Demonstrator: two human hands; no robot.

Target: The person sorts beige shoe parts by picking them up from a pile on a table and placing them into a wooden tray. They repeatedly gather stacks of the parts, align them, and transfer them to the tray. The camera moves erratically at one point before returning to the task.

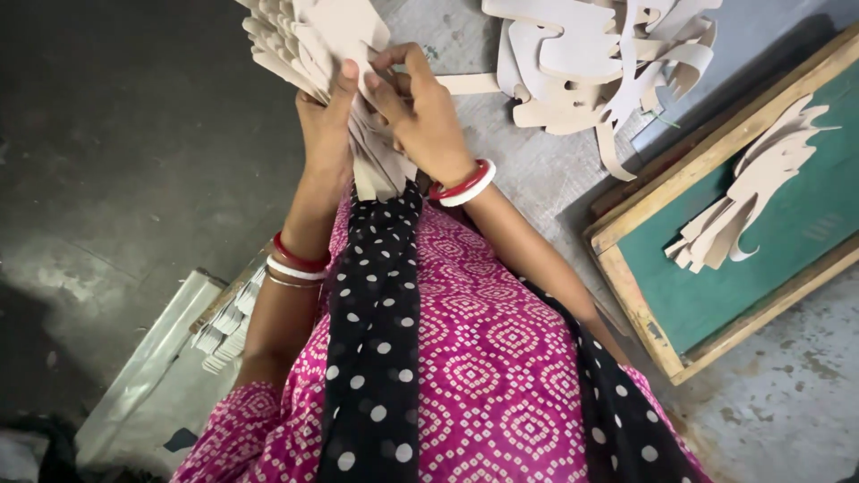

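Both hands gripping a fanned bundle of beige cut-outs.

The left hand (324, 116) clamps the beige bundle (309, 40); the right hand (420, 112) pinches one piece at its near edge. A loose pile (591, 63) lies far right, and more pieces (747, 192) rest on a green board (761, 268). A slackened grip could likely spill the fan.

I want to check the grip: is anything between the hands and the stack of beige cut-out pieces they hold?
Nothing visible: the left hand and right hand both touch the stack of beige cut-out pieces directly, fingers pinching it.
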